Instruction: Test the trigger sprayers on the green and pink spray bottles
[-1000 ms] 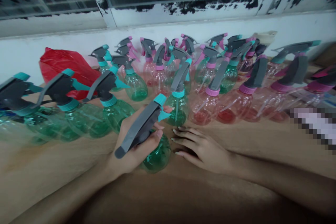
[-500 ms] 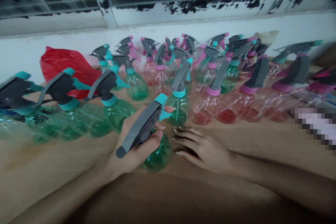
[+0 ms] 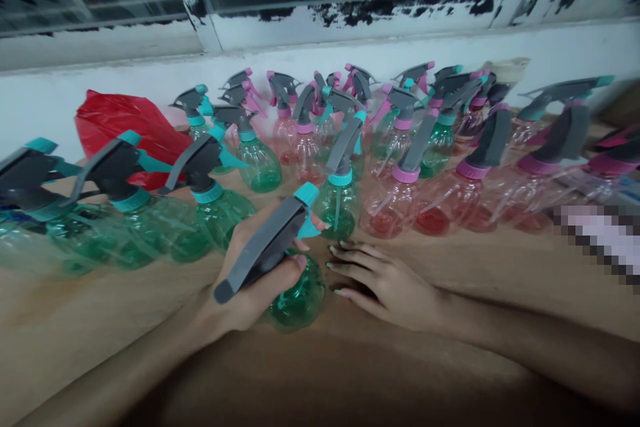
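My left hand (image 3: 250, 287) is wrapped round the neck of a green spray bottle (image 3: 299, 293) with a grey and teal trigger head. The bottle is close to the tabletop; I cannot tell whether its base touches. Part of its neck is hidden by my fingers and the head. My right hand (image 3: 383, 280) lies on the wooden table (image 3: 480, 280), fingers outstretched and holding nothing, just right of the bottle. Directly beyond both hands stands another green spray bottle (image 3: 339, 207) with a teal collar.
Green spray bottles (image 3: 225, 213) line the left side, and pink spray bottles (image 3: 390, 207) the right. Several more of both colours stand behind. A red plastic bag (image 3: 127, 123) lies at the back left, before the white wall (image 3: 310, 60). A pixelated patch covers something at the right.
The spray head in my left hand has tipped and shifted very slightly, its nozzle a little lower. My right hand stays where it was.
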Motion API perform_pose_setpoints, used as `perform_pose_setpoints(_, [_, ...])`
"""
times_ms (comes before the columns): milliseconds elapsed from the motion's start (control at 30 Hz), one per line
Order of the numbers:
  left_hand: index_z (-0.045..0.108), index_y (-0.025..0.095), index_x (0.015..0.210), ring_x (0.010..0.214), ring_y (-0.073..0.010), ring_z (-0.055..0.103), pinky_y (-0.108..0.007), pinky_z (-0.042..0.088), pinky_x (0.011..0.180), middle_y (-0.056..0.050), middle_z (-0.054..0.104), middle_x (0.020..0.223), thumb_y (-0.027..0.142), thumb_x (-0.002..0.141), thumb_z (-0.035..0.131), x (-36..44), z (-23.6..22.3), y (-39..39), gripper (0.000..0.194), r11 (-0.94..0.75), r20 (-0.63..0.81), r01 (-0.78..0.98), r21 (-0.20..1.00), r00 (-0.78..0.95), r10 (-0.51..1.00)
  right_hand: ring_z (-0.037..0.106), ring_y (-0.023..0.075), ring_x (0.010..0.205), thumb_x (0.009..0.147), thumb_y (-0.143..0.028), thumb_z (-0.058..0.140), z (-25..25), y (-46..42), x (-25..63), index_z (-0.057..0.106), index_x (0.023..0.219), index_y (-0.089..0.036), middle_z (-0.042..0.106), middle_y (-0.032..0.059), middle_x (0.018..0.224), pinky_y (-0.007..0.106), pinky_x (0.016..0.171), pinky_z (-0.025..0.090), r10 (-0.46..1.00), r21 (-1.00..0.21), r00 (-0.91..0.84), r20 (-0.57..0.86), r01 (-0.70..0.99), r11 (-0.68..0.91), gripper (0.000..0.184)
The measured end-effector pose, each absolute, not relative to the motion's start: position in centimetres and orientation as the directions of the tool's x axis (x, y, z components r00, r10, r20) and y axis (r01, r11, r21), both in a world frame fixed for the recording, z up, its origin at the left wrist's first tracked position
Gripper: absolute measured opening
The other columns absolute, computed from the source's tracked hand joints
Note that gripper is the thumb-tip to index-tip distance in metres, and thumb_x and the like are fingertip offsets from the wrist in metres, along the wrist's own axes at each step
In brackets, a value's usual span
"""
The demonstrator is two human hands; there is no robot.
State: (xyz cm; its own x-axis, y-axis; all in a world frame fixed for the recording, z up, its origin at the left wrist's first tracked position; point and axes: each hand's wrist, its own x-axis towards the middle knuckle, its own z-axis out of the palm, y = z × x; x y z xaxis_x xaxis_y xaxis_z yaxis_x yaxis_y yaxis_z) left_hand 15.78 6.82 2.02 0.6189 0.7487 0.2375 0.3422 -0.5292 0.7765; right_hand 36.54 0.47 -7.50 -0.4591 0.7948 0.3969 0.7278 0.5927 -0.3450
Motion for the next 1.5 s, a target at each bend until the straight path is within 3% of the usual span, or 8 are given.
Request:
perform_pose_setpoints(367, [0.061, 0.027, 0.072, 0.048, -0.0171, 0.052, -0.031, 0.049, 0.049, 0.001, 0.055, 0.056, 0.034, 0.076, 0.052, 15.6, 2.2, 6.8, 0.013, -0.572, 0.291, 0.43, 0.698, 0.56, 0.776, 0.045, 0.0208, 0.121, 0.089, -0.033, 0.049, -7.5, 0.5, 36.5, 0.056, 0.119, -0.017, 0.058, 0.0079, 0.123, 0.04, 0.101, 0.041, 0.793, -0.34, -0.457, 0.403, 0.73, 0.593, 0.035])
perform_pose_setpoints(533, [0.065, 0.029, 0.079, 0.057, -0.019, 0.056, -0.034, 0.052, 0.059, 0.001, 0.063, 0.066, 0.028, 0.071, 0.056, 15.9, 2.2, 6.8, 0.012, -0.595, 0.328, 0.413, 0.689, 0.555, 0.764, 0.044, 0.0212, 0.122, 0.089, -0.034, 0.047, -7.6, 0.5, 36.5, 0.055, 0.119, -0.018, 0.057, 0.0076, 0.124, 0.041, 0.101, 0.04, 0.792, -0.339, -0.468, 0.391, 0.727, 0.597, 0.035])
perform_pose_setpoints(733, [0.064, 0.028, 0.092, 0.058, -0.0192, 0.058, -0.032, 0.05, 0.053, 0.0, 0.065, 0.068, 0.022, 0.073, 0.051, 16.4, 2.5, 6.5, 0.024, -0.553, 0.267, 0.339, 0.761, 0.613, 0.744, 0.043, 0.0213, 0.123, 0.09, -0.035, 0.046, -7.6, 0.6, 36.6, 0.054, 0.12, -0.017, 0.056, 0.0076, 0.124, 0.041, 0.103, 0.038, 0.797, -0.335, -0.475, 0.373, 0.732, 0.593, 0.036])
perform_pose_setpoints(900, [0.057, 0.027, 0.095, 0.088, -0.0222, 0.061, -0.036, 0.052, 0.077, -0.001, 0.066, 0.099, 0.017, 0.071, 0.054, 16.6, 2.5, 6.4, 0.027, -0.578, 0.339, 0.282, 0.765, 0.586, 0.735, 0.043, 0.0209, 0.123, 0.091, -0.035, 0.045, -7.4, 0.5, 36.5, 0.055, 0.12, -0.016, 0.056, 0.0074, 0.125, 0.04, 0.103, 0.038, 0.801, -0.328, -0.474, 0.365, 0.74, 0.588, 0.036])
perform_pose_setpoints(1000, [0.054, 0.025, 0.095, 0.091, -0.0197, 0.061, -0.034, 0.051, 0.081, -0.002, 0.061, 0.11, 0.019, 0.075, 0.052, 16.8, 2.2, 6.2, 0.021, -0.564, 0.334, 0.303, 0.768, 0.562, 0.757, 0.044, 0.0214, 0.122, 0.091, -0.035, 0.044, -7.5, 0.4, 36.5, 0.054, 0.12, -0.016, 0.057, 0.0074, 0.124, 0.041, 0.102, 0.039, 0.796, -0.304, -0.474, 0.376, 0.749, 0.589, 0.036])
perform_pose_setpoints(1133, [0.051, 0.025, 0.103, 0.079, -0.0153, 0.062, -0.03, 0.051, 0.076, 0.0, 0.061, 0.099, 0.02, 0.08, 0.046, 17.0, 2.1, 5.9, 0.025, -0.58, 0.354, 0.338, 0.741, 0.538, 0.765, 0.047, 0.0216, 0.119, 0.091, -0.033, 0.045, -7.2, 0.3, 36.4, 0.056, 0.117, -0.015, 0.059, 0.0072, 0.121, 0.039, 0.101, 0.04, 0.778, -0.252, -0.491, 0.392, 0.756, 0.604, 0.033])
perform_pose_setpoints(1300, [0.056, 0.023, 0.092, 0.069, -0.0175, 0.06, -0.03, 0.05, 0.067, 0.001, 0.06, 0.075, 0.024, 0.078, 0.05, 17.2, 1.9, 5.9, 0.015, -0.6, 0.423, 0.422, 0.68, 0.442, 0.791, 0.06, 0.0192, 0.101, 0.091, -0.033, 0.046, -5.0, -0.2, 35.9, 0.055, 0.115, -0.018, 0.064, 0.0059, 0.11, 0.036, 0.086, 0.051, 0.807, -0.302, -0.415, 0.421, 0.774, 0.556, 0.03])
perform_pose_setpoints(1500, [0.054, 0.021, 0.096, 0.074, -0.0187, 0.062, -0.032, 0.051, 0.07, -0.002, 0.063, 0.081, 0.029, 0.08, 0.056, 16.9, 1.4, 5.9, 0.018, -0.568, 0.401, 0.35, 0.745, 0.447, 0.8, 0.06, 0.0245, 0.097, 0.071, -0.061, 0.059, -2.4, -0.8, 33.1, 0.05, 0.117, -0.016, 0.062, 0.009, 0.108, 0.039, 0.078, 0.052, 0.851, -0.372, -0.264, 0.454, 0.812, 0.45, 0.065])
